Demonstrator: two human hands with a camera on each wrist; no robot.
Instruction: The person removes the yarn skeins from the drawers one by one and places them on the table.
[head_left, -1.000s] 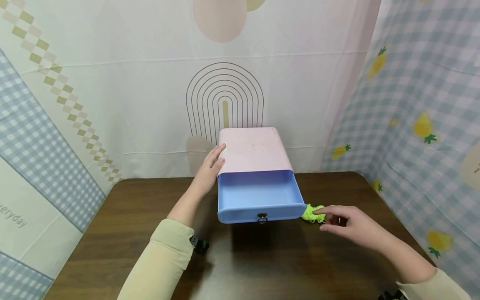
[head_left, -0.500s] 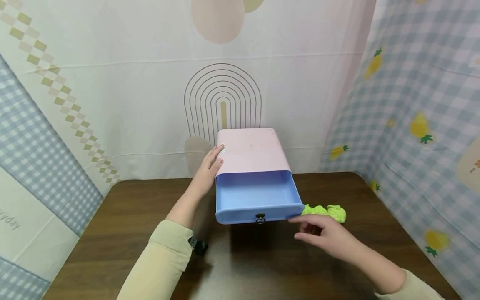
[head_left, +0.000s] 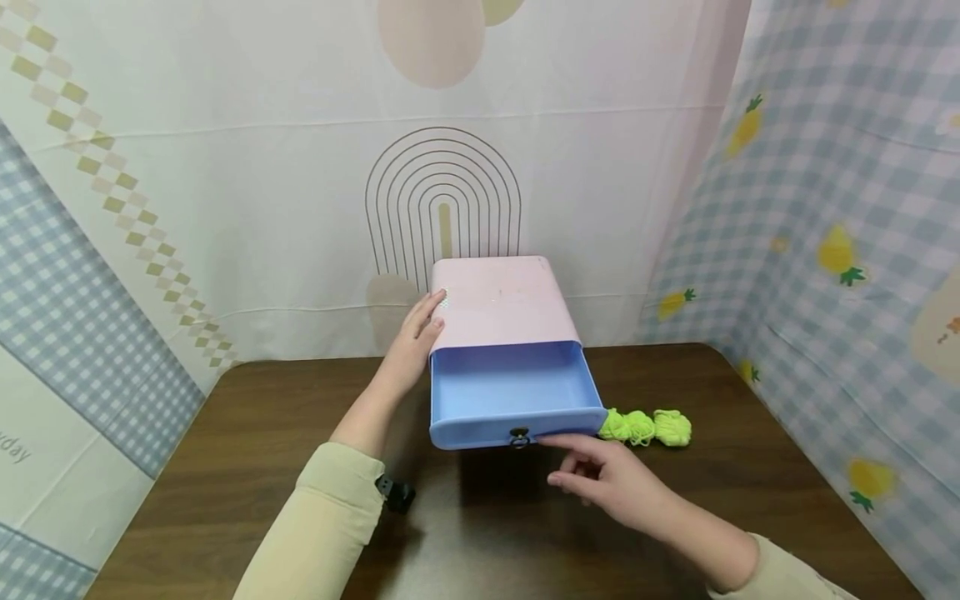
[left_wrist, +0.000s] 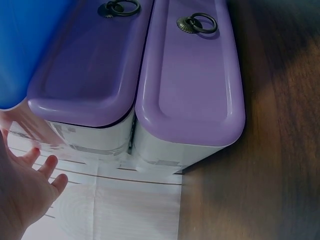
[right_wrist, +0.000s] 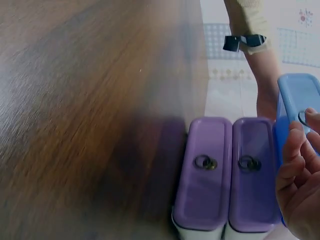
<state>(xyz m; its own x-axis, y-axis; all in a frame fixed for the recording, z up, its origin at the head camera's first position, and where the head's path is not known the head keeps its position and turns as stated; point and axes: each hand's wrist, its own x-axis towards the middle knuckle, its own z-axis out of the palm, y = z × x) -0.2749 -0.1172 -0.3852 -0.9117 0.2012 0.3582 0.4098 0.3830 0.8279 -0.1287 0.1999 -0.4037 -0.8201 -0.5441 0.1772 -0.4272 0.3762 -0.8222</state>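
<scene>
A small drawer cabinet with a pink top [head_left: 502, 300] stands on the table, its top blue drawer [head_left: 467, 433] pulled out and nothing visible inside. My left hand [head_left: 408, 350] rests against the cabinet's left upper edge, fingers fairly straight. In front of the blue drawer is my right hand [head_left: 630, 487], its index finger extended to the drawer front beside the dark ring pull [head_left: 519, 440]. Whether that fingertip touches the ring cannot be told. Two purple drawers [left_wrist: 192, 90] with ring pulls sit pushed in below, as the left wrist view shows.
Bright green yarn bundles [head_left: 672, 427] lie on the brown wooden table [head_left: 285, 467], right of the cabinet. A patterned cloth [head_left: 615, 192] hangs behind, and a checked one [head_left: 832, 333] borders the right side.
My right hand has moved left from the green yarn along the drawer front to near its ring pull, leaving the yarn more exposed. My left hand stays on the cabinet; the drawer remains out.
</scene>
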